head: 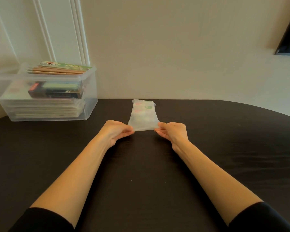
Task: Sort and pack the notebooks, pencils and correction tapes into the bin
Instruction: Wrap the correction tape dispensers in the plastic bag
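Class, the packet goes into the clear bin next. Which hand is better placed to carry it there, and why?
Probably the left hand. Both hands pinch near corners of the translucent packet, but the clear bin stands far left, so the right hand would have to cross over.

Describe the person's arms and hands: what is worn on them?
Two bare hands, the left hand and the right hand, no gloves. Both forearms are uncovered. A black left sleeve and a black right sleeve end near the elbows, at the bottom of the picture. No watch, ring or bracelet shows.
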Demonstrator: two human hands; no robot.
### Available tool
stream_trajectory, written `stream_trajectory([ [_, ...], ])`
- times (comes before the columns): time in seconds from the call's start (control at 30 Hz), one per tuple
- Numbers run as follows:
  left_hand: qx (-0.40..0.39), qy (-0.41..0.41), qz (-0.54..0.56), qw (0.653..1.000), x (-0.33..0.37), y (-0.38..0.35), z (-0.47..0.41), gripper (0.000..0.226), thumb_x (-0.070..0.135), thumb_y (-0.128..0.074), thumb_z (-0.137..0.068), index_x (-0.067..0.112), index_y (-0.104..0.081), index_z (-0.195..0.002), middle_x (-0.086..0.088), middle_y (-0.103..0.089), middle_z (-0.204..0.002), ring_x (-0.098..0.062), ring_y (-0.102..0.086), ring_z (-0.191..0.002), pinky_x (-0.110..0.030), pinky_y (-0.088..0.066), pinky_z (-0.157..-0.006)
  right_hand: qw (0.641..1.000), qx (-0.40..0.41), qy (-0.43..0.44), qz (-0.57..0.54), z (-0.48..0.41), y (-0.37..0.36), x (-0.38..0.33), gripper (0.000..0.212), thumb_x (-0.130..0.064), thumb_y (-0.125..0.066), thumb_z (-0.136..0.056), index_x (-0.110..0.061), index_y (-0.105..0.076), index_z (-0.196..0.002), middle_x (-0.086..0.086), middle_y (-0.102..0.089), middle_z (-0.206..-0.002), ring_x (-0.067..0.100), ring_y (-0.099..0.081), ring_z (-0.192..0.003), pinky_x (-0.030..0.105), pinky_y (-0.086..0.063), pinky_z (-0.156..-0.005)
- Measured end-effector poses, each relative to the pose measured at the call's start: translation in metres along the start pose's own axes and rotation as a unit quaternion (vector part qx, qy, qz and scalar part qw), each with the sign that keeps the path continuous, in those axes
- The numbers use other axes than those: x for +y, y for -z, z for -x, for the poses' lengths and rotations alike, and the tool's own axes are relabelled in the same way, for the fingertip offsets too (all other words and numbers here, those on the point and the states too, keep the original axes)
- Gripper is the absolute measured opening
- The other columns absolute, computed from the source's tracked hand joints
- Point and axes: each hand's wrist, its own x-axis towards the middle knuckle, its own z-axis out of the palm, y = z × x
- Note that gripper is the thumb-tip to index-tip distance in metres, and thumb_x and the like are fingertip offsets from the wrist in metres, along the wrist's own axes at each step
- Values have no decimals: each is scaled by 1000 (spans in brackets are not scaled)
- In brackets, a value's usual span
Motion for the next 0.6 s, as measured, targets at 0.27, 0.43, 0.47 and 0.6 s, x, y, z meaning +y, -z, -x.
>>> stream_trajectory([
  [0.27, 41, -23, -60, 997, 0, 4, -5, 24, -19, -62, -74, -1, -63, -89, -17, -58, -107, -27, -62, -87, -28, -54, -71, 994, -55, -78, 44, 5, 5, -11, 32, 10, -66, -76, 7, -59, -107, 16, -62, -94, 22, -66, -71, 26, -56, -60],
  [0.43, 19, 15, -122, 992, 12, 11, -4, 46, -16, -63, -74, -3, -56, -117, -15, -53, -118, -24, -62, -82, -30, -54, -77, 983, -116, -112, 84, 8, 12, -18, 15, 15, -58, -79, 2, -62, -84, 17, -64, -90, 23, -66, -72, 25, -55, -54],
  [0.47, 3, 28, -131, 991, 14, 12, -3, 43, -17, -63, -74, -3, -57, -114, -15, -53, -117, -26, -63, -86, -31, -54, -77, 983, -117, -109, 92, 9, 12, -18, 16, 15, -57, -80, 1, -63, -82, 16, -65, -89, 23, -67, -71, 25, -56, -52],
  [0.6, -55, 66, -115, 990, 12, 16, 1, 30, -21, -55, -75, 2, -62, -92, -17, -58, -111, -30, -63, -91, -35, -55, -71, 982, -121, -90, 118, 10, 14, -16, 14, 10, -58, -82, -2, -65, -81, 12, -68, -78, 17, -69, -58, 20, -53, -46],
])
